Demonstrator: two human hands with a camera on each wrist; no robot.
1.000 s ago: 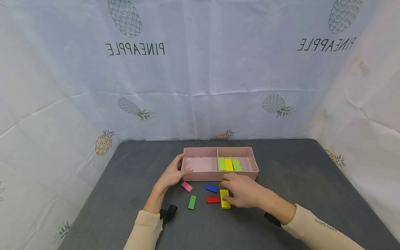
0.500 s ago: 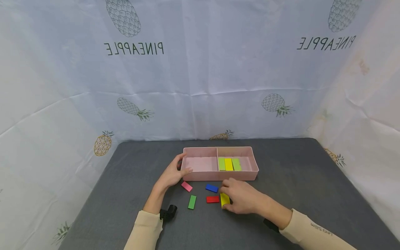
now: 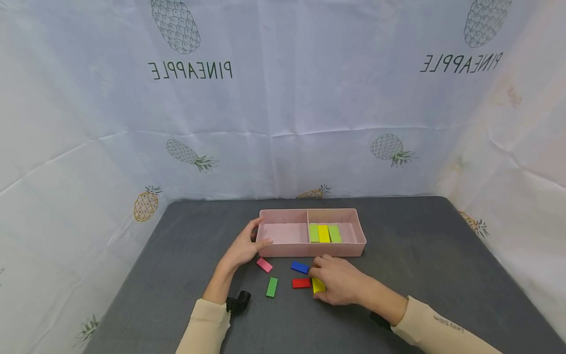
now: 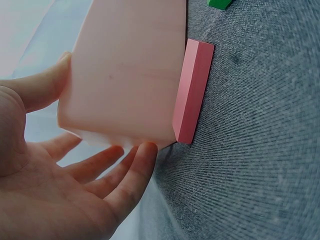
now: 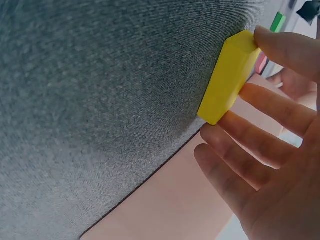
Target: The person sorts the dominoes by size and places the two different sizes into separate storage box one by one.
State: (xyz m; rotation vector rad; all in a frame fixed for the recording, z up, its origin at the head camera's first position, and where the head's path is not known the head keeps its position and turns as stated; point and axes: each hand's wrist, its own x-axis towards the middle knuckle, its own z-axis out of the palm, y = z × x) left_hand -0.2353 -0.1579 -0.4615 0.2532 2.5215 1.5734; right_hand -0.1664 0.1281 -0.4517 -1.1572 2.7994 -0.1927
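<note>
My left hand (image 3: 243,248) grips the left end of a pink two-compartment box (image 3: 309,250), thumb on its front rim and fingers along the end wall, as the left wrist view shows. In front of the box, my right hand (image 3: 340,282) pinches a yellow block (image 3: 318,286) between thumb and fingers. The right wrist view has the thumb at one end of this yellow block (image 5: 227,77), which lies at the table surface. Inside the box's right compartment are two lime-green blocks (image 3: 335,233) with a yellow one (image 3: 324,233) between them.
Loose on the grey table (image 3: 208,221) before the box lie a pink block (image 3: 264,265), a green block (image 3: 271,287), a blue block (image 3: 299,267) and a red block (image 3: 301,283). A pineapple-print cloth (image 3: 283,108) hangs behind and at both sides.
My right hand has drawn slightly toward me, and its fingers have closed in on the yellow block, covering more of it. The left hand and box stay put.
</note>
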